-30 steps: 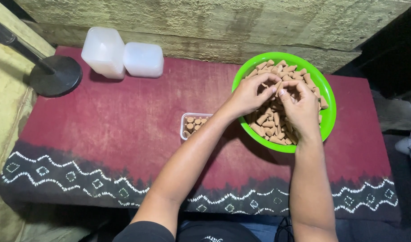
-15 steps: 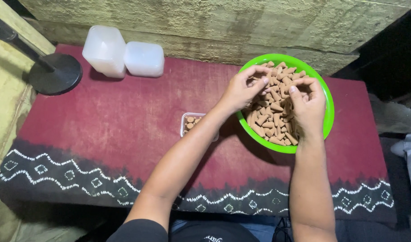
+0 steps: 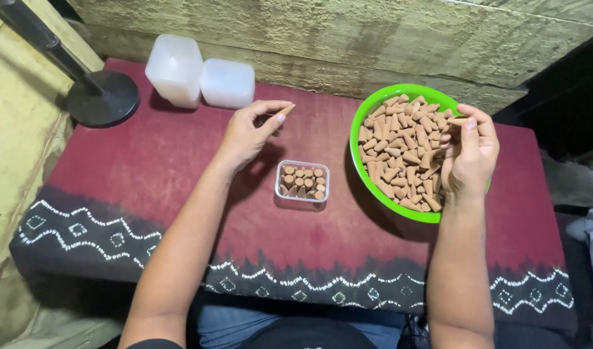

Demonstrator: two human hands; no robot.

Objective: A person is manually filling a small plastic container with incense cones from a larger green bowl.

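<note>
Cone (image 3: pixel 285 111) in left hand (image 3: pixel 248 132)

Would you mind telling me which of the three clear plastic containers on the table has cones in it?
The small clear tub mid-table, between the hands, holds rows of upright brown cones. The two frosted containers at the far edge by the wall sit closed, contents not visible.

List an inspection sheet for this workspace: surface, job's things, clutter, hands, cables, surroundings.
Surface: table cloth, dark red with a black and white patterned edge.
Job's things: green bowl full of brown cones; small clear box partly filled with cones standing upright.
Clutter: two white lidded tubs at the back; black stand base at the left corner.
Hands: left hand pinches one cone above the cloth; right hand holds a cone over the bowl.
Cables: nothing seen.
Surroundings: rough concrete wall behind.
</note>
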